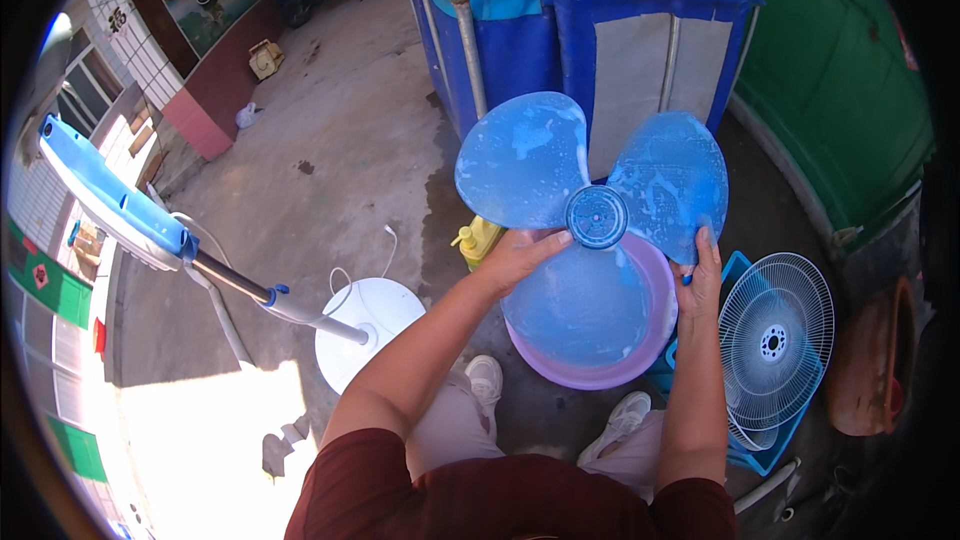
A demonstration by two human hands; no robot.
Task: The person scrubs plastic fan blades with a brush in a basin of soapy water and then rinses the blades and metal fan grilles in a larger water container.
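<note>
A translucent blue three-bladed fan impeller (525, 157) is held up in front of me, with streaks of white suds on its blades. My left hand (521, 259) grips it near the round hub, thumb against the hub's edge. At the lower tip of the right blade, my right hand (701, 281) holds on with its fingers partly hidden behind. A small dark blue bit shows by those fingers; I cannot tell what it is. Beneath the impeller stands a purple plastic basin (559, 371), its inside mostly covered by the lower blade.
A yellow pump bottle (477, 240) stands left of the basin. A fan stand with a white round base (352, 307) is further left. White wire fan grilles (776, 341) rest on a blue crate (780, 439). Ahead is a blue tarpaulin tank (517, 52); a brown clay pot (870, 360) lies right.
</note>
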